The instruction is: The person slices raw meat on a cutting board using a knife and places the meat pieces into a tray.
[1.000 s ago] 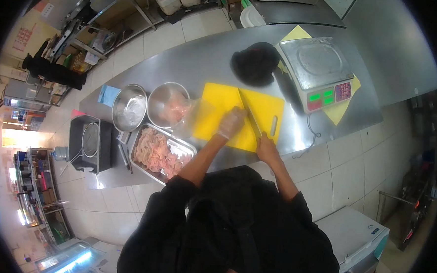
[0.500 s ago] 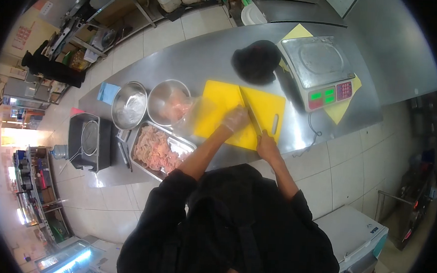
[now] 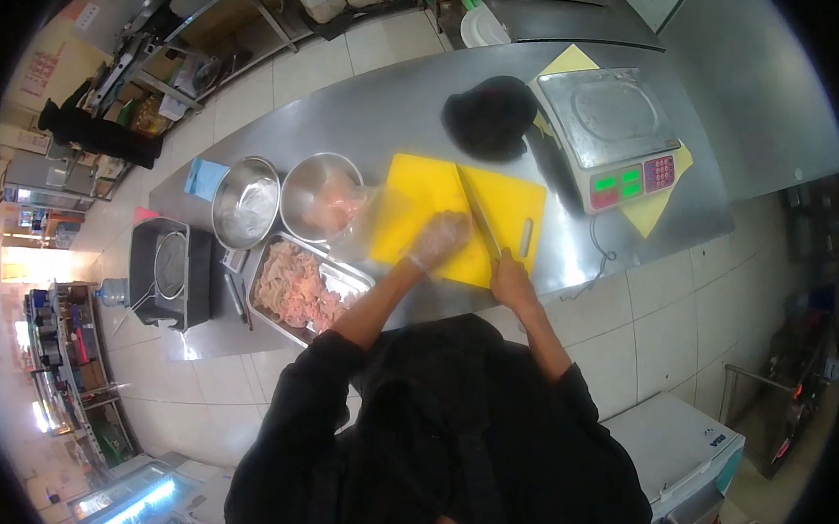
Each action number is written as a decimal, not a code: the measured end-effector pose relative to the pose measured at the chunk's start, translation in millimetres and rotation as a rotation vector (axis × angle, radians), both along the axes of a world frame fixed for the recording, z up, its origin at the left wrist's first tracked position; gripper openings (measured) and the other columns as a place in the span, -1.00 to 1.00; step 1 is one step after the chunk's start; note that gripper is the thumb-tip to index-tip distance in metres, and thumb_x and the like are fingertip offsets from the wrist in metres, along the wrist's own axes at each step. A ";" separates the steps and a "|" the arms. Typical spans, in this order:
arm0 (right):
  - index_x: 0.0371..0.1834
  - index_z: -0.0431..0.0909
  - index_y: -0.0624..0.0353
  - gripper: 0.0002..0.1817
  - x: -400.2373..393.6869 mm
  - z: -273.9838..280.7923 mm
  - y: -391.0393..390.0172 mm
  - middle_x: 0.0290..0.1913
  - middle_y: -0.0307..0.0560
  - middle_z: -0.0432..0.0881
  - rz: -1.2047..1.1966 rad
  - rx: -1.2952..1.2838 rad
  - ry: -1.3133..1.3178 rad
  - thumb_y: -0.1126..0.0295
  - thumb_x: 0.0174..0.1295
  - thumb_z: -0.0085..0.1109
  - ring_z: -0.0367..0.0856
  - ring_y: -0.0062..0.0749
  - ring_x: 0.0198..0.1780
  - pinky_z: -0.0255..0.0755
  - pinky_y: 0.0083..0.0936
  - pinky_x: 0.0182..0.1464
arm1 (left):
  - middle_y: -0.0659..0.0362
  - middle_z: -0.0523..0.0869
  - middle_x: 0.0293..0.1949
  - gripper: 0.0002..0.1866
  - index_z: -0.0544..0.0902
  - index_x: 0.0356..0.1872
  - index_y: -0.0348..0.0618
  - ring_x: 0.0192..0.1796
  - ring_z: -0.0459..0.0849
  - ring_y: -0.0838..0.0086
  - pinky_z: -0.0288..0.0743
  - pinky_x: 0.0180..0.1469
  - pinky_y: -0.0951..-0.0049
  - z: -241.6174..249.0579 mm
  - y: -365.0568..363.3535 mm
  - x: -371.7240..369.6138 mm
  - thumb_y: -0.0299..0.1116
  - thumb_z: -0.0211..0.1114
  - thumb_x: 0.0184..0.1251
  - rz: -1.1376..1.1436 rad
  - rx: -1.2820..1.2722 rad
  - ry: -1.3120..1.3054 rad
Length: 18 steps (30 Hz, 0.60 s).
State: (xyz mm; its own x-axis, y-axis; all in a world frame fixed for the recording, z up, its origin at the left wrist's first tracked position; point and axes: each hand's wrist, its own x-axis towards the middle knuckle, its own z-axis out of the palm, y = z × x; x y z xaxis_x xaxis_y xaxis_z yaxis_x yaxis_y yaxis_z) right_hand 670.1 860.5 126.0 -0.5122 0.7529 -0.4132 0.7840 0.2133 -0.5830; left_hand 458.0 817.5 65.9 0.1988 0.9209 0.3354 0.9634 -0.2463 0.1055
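Note:
A long knife [image 3: 478,208] lies across the yellow cutting board [image 3: 409,190], its blade angled away toward the far edge. My right hand [image 3: 511,279] is closed around its handle at the board's near edge. My left hand [image 3: 442,238], in a clear plastic glove, is on the board just left of the blade. Its fingers look curled together, and whatever they hold is hidden and slightly blurred. Left of the board, a clear plastic bag [image 3: 360,226] reaches over the side of a steel bowl [image 3: 295,184] with pink raw meat [image 3: 332,208] in it.
A steel tray [image 3: 360,280] of raw meat pieces sits near the left forearm. Farther left are another steel bowl [image 3: 235,224], dark-handled tools [image 3: 237,297] and a grey bin [image 3: 197,284] with a strainer. A digital scale [image 3: 602,120] and a black cloth-like item [image 3: 489,119] stand beyond the board.
My left hand has shifted slightly left, away from the knife blade. The knife and right hand have stayed nearly in place.

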 end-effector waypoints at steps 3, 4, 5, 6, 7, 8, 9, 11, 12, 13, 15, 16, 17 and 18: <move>0.01 0.36 0.37 -0.69 -0.8 0.0 1.5 -0.15 0.56 0.62 0.008 0.002 0.003 0.28 0.47 -0.02 0.60 0.47 -0.02 0.46 0.17 0.07 | -0.02 0.65 -0.09 -0.60 0.56 0.14 -0.27 -0.03 0.63 0.19 0.55 0.02 0.23 -5.7 -4.1 -5.8 -0.23 0.14 0.40 -0.077 0.036 -0.147; 0.01 0.36 0.37 -0.69 0.2 1.1 1.1 -0.15 0.55 0.62 0.015 0.012 0.006 0.28 0.47 -0.02 0.60 0.47 -0.02 0.46 0.17 0.07 | -0.02 0.65 -0.07 -0.58 0.55 0.16 -0.28 -0.03 0.63 0.17 0.54 0.06 0.26 -6.2 -4.1 -6.5 -0.23 0.15 0.40 -0.112 0.022 -0.176; 0.01 0.36 0.37 -0.69 0.5 3.0 0.7 -0.15 0.55 0.62 0.022 0.011 0.004 0.28 0.47 -0.02 0.60 0.47 -0.02 0.46 0.17 0.07 | -0.02 0.65 -0.07 -0.58 0.55 0.16 -0.28 -0.03 0.63 0.17 0.54 0.06 0.26 -5.6 -3.3 -8.8 -0.23 0.15 0.40 -0.105 0.022 -0.178; 0.01 0.36 0.37 -0.69 -0.1 5.4 1.4 -0.15 0.55 0.62 0.019 0.005 -0.006 0.28 0.47 -0.02 0.60 0.47 -0.03 0.46 0.18 0.07 | 0.00 0.66 -0.08 -0.60 0.56 0.14 -0.30 -0.05 0.64 0.16 0.54 0.05 0.25 -4.2 -1.3 -13.3 -0.24 0.14 0.42 -0.166 0.014 -0.121; 0.00 0.36 0.37 -0.69 -0.9 6.6 2.2 -0.16 0.55 0.61 0.014 -0.001 -0.016 0.28 0.47 -0.02 0.60 0.47 -0.03 0.46 0.18 0.06 | 0.02 0.67 -0.10 -0.61 0.56 0.13 -0.32 -0.06 0.64 0.16 0.54 0.05 0.24 -2.6 0.9 -17.4 -0.25 0.14 0.44 -0.230 0.005 -0.064; 0.00 0.36 0.37 -0.69 -0.8 5.3 2.4 -0.16 0.55 0.61 0.016 0.001 -0.015 0.28 0.47 -0.02 0.60 0.47 -0.03 0.46 0.18 0.06 | 0.02 0.67 -0.10 -0.61 0.56 0.13 -0.32 -0.06 0.64 0.16 0.54 0.05 0.24 -1.8 2.5 -19.9 -0.25 0.14 0.44 -0.228 0.007 -0.063; 0.00 0.36 0.37 -0.69 -0.5 3.1 2.5 -0.16 0.55 0.61 0.020 0.016 -0.005 0.28 0.47 -0.02 0.60 0.47 -0.03 0.46 0.18 0.06 | 0.05 0.68 -0.10 -0.65 0.58 0.09 -0.28 -0.08 0.65 0.19 0.55 0.05 0.24 -0.9 4.7 -22.1 -0.23 0.14 0.47 -0.194 -0.024 -0.057; 0.00 0.36 0.36 -0.69 0.9 1.9 1.2 -0.16 0.55 0.61 0.015 0.028 0.002 0.28 0.47 -0.02 0.60 0.47 -0.03 0.46 0.18 0.06 | 0.08 0.69 -0.09 -0.68 0.60 0.06 -0.23 -0.10 0.65 0.21 0.55 0.04 0.24 -10.2 8.5 -26.2 -0.21 0.15 0.50 -0.170 -0.057 -0.054; 0.00 0.36 0.36 -0.69 0.3 3.7 0.7 -0.16 0.55 0.61 0.010 0.015 -0.006 0.28 0.47 -0.02 0.61 0.47 -0.03 0.46 0.18 0.06 | 0.10 0.69 -0.11 -0.72 0.63 0.00 -0.17 -0.09 0.67 0.25 0.56 0.02 0.27 -22.2 10.1 -28.7 -0.20 0.18 0.48 -0.111 -0.166 -0.468; 0.00 0.36 0.36 -0.70 -0.3 5.4 1.4 -0.16 0.55 0.62 0.006 0.003 -0.013 0.28 0.47 -0.02 0.61 0.47 -0.03 0.46 0.18 0.06 | 0.12 0.70 -0.11 -0.73 0.65 -0.02 -0.14 -0.08 0.67 0.27 0.57 0.01 0.28 -34.2 11.5 -30.5 -0.19 0.20 0.47 -0.082 -0.228 -0.672; 0.04 0.37 0.33 -0.69 -0.6 2.6 2.5 -0.14 0.55 0.61 -0.003 -0.013 -0.010 0.27 0.46 -0.03 0.59 0.48 -0.02 0.44 0.19 0.08 | 0.13 0.72 -0.14 -0.76 0.68 -0.11 -0.09 -0.08 0.70 0.32 0.58 -0.03 0.33 -37.6 14.0 -30.6 -0.16 0.21 0.47 -0.019 -0.130 -0.766; 0.09 0.38 0.29 -0.68 0.2 1.1 2.2 -0.12 0.56 0.61 -0.008 -0.031 -0.008 0.26 0.46 -0.03 0.58 0.49 0.00 0.43 0.21 0.09 | 0.13 0.72 -0.15 -0.76 0.69 -0.13 -0.07 -0.09 0.71 0.33 0.58 -0.05 0.35 -39.7 15.1 -30.3 -0.15 0.21 0.48 -0.008 -0.060 -0.710; 0.09 0.38 0.29 -0.68 0.9 1.0 2.1 -0.12 0.56 0.61 -0.011 -0.031 -0.011 0.26 0.46 -0.03 0.58 0.49 0.00 0.43 0.21 0.09 | 0.13 0.73 -0.16 -0.76 0.70 -0.16 -0.06 -0.09 0.72 0.35 0.59 -0.06 0.37 -36.6 16.4 -29.1 -0.14 0.21 0.48 0.008 0.010 -0.653; 0.05 0.37 0.32 -0.69 0.5 1.5 2.7 -0.13 0.55 0.62 0.001 -0.029 -0.014 0.27 0.47 -0.04 0.60 0.48 -0.01 0.44 0.19 0.08 | 0.13 0.75 -0.19 -0.73 0.70 -0.21 -0.07 -0.12 0.73 0.35 0.59 -0.10 0.40 -19.2 21.5 -28.5 -0.10 0.23 0.46 0.040 -0.015 -0.519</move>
State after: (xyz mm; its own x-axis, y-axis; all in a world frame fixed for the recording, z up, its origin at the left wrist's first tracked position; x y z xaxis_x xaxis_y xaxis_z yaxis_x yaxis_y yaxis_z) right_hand 670.6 863.2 127.6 -0.5069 0.7401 -0.4419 0.7917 0.1969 -0.5783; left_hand 429.5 839.0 46.7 -0.0262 0.9298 0.3671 0.7918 -0.2049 0.5754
